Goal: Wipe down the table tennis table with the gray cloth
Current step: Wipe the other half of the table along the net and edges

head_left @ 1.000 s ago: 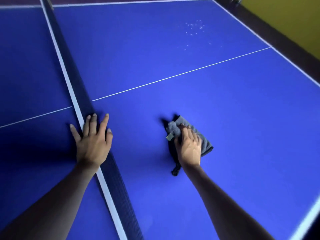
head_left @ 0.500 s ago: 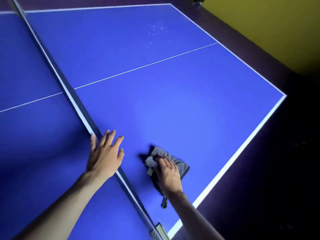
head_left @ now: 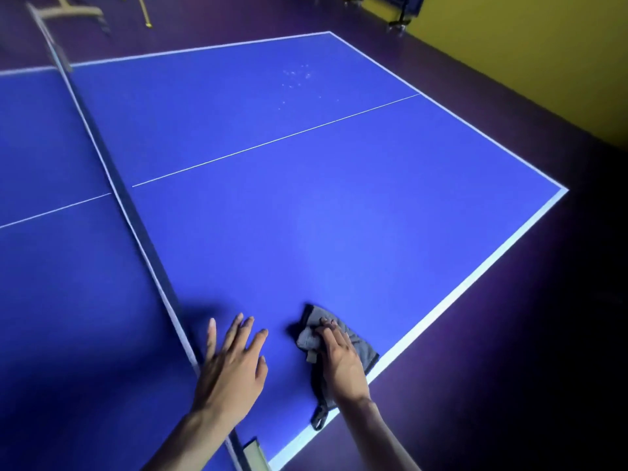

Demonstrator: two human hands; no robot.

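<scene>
The blue table tennis table [head_left: 306,215] fills the view, with a white centre line and white edges. A crumpled gray cloth [head_left: 360,345] lies on the right half near the table's near edge. My right hand [head_left: 341,362] presses flat on the cloth, fingers fairly straight. My left hand [head_left: 234,365] rests flat on the blue surface just right of the net, fingers spread, holding nothing. Small pale specks [head_left: 295,79] dot the far part of the right half.
The dark net [head_left: 112,171] with a white top band runs from far left to the near edge, ending at a post clamp [head_left: 253,453]. Dark purple floor surrounds the table. A yellow wall [head_left: 526,45] stands at the right; furniture legs show at the far top.
The cloth and my right hand have slid back toward the near edge of the table. My left hand left the net and now lies on the right half. The view widened.
</scene>
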